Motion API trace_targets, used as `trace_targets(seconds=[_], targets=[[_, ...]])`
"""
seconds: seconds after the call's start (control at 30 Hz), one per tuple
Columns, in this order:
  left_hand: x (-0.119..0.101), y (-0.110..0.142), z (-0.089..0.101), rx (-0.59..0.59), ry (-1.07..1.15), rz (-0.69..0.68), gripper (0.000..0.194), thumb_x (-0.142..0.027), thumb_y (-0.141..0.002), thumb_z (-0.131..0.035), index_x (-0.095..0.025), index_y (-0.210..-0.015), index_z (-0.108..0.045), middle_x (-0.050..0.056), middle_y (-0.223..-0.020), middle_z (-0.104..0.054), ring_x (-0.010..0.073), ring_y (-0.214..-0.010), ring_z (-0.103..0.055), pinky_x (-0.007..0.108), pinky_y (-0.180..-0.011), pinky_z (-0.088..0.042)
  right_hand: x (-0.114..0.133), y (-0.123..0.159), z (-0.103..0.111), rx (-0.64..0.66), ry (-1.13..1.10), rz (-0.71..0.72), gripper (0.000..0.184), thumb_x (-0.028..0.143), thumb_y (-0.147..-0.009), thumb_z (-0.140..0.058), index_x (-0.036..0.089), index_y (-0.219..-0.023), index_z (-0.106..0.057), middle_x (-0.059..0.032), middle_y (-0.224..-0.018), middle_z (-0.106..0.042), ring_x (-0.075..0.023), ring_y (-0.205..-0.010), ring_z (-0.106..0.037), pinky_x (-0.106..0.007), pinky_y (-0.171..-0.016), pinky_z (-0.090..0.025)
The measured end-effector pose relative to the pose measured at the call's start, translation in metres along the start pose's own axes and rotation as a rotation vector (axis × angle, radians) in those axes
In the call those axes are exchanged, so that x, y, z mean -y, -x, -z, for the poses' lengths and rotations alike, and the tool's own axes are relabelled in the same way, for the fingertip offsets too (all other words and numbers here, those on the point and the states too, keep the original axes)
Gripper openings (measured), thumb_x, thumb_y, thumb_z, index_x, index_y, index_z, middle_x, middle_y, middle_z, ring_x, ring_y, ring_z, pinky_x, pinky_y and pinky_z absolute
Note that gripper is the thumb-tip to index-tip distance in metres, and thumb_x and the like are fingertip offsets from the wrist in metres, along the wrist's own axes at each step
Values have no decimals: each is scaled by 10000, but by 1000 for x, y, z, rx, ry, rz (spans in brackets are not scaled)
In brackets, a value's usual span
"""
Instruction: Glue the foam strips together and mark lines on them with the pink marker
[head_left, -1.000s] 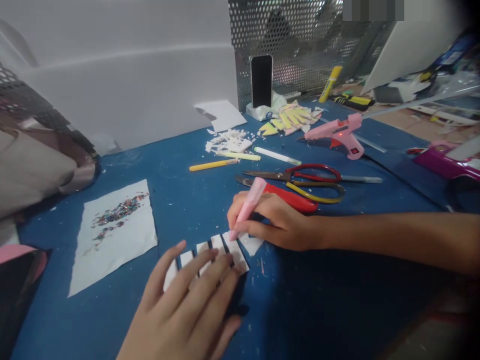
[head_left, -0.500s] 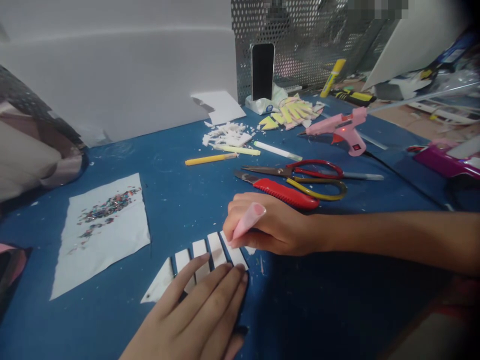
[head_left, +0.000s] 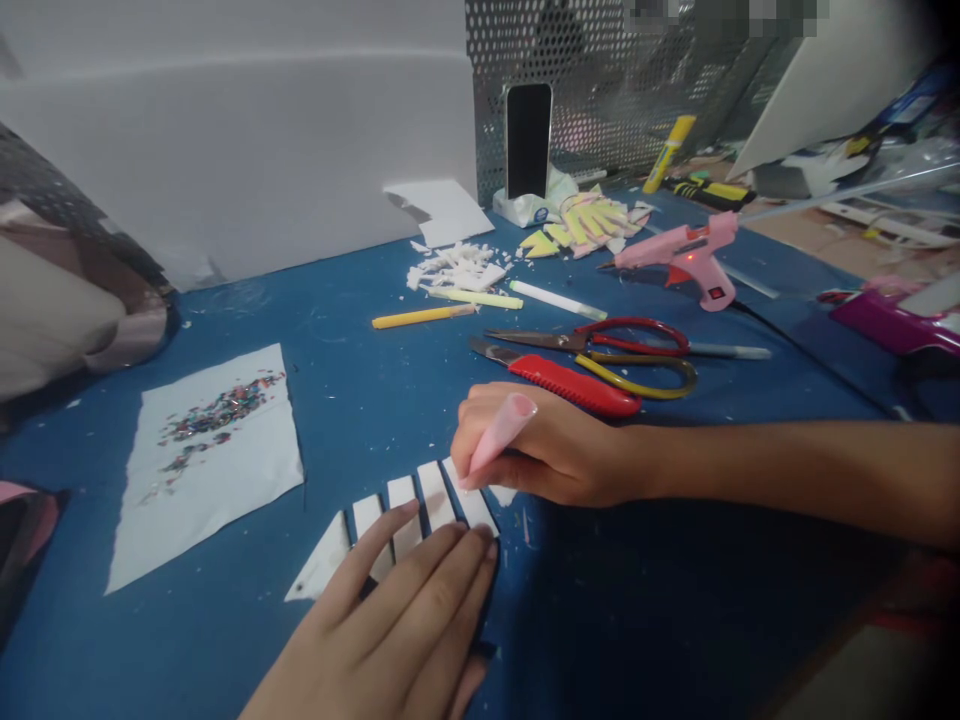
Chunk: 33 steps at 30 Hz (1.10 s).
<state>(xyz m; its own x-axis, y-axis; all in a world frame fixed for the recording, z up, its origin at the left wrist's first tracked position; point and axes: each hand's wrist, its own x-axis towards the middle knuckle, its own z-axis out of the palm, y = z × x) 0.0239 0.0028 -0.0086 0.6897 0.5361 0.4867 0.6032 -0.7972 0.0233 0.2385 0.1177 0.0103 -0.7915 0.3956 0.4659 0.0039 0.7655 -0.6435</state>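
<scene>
Several white strips [head_left: 436,497] lie side by side on the blue table, with a pointed white piece [head_left: 324,562] at their left end. Across their near ends my left hand [head_left: 409,610] rests flat, fingers stretched out and pressing on them. My right hand [head_left: 536,450] is closed around a pink marker [head_left: 504,437], held tilted with its lower end at the rightmost strip. Its tip is hidden by my fingers. A small white scrap [head_left: 502,494] lies just under my right hand. Beyond that hand are a red utility knife [head_left: 574,384] and scissors [head_left: 634,337].
On the left, a white sheet [head_left: 225,500] bears colourful flakes. Yellow [head_left: 420,317] and white markers [head_left: 559,300] lie near a pile of white scraps [head_left: 454,268]. A pink glue gun [head_left: 701,260] stands at right, trailing its cord. A phone [head_left: 528,140] leans upright at the back.
The view has shifted very slightly. Both hands keep nearly the same place, and the pink marker leans a little more to the right over the same strip.
</scene>
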Motion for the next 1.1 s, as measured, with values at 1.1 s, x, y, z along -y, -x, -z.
trace_targets(seconds=[1.1], targets=[[-2,-6,5,22,-13,18,299,-324,-986,-507,-170,-1173,-681,-9,-1178,-730,161,-1071,-655,357,-1240,-143,-1,0,-6,4,12,13,217,280,-1015,-474,140,-888,-582,-70,-873,-649,-174,-830,-546,-346,-830,-433]])
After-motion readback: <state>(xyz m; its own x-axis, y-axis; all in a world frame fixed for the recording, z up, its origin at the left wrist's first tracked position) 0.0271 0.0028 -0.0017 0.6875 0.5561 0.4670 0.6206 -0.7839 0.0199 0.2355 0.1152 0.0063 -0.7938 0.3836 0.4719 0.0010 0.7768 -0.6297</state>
